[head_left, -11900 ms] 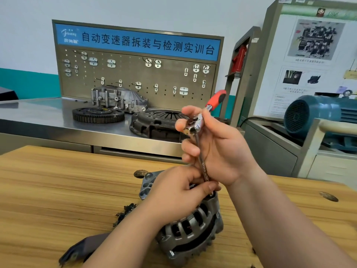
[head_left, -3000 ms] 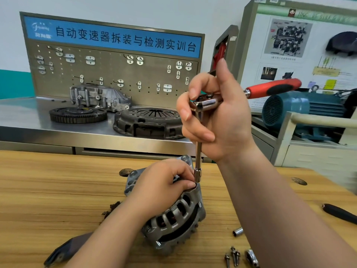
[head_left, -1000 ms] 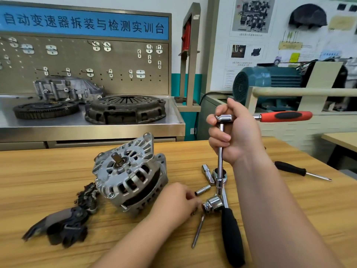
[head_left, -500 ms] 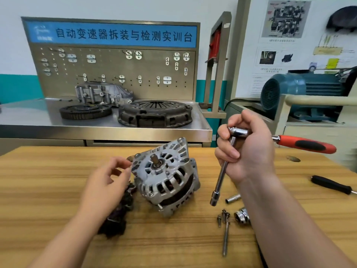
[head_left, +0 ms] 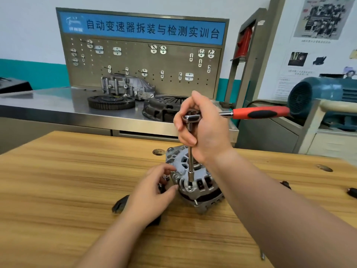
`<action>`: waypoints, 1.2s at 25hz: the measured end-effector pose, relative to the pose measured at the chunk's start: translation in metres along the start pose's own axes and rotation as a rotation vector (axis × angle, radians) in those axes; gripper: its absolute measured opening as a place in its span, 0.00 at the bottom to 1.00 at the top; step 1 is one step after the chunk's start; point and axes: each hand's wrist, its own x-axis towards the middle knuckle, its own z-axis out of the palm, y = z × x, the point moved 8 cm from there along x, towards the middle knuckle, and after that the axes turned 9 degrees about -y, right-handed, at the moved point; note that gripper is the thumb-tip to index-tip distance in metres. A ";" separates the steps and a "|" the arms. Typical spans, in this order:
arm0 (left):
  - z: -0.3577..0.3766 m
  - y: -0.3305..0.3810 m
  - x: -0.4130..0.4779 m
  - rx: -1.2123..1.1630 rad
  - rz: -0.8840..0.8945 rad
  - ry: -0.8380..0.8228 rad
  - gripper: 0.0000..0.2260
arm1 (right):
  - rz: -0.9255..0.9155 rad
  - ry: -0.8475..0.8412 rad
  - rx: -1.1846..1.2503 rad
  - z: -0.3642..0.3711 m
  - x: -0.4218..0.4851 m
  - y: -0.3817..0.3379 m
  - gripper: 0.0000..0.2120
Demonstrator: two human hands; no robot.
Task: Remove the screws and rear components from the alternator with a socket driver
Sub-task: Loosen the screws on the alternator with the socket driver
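Socket driver (head_left: 190,165): shaft upright, head gripped by my right hand (head_left: 204,132), tip down on alternator (head_left: 179,165) screw (head_left: 190,188); left hand (head_left: 152,190) fingers (head_left: 164,168) part-curled beside alternator, grip unclear
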 end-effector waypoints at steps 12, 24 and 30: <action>0.000 0.010 -0.001 0.126 0.057 0.000 0.16 | 0.082 -0.024 -0.164 0.004 -0.003 0.028 0.20; 0.016 0.055 -0.006 0.099 0.377 -0.008 0.08 | -0.162 -0.033 -0.469 0.007 -0.035 0.026 0.14; 0.016 0.050 0.000 0.112 0.430 0.042 0.08 | -0.416 -0.041 -0.849 0.019 -0.046 0.026 0.20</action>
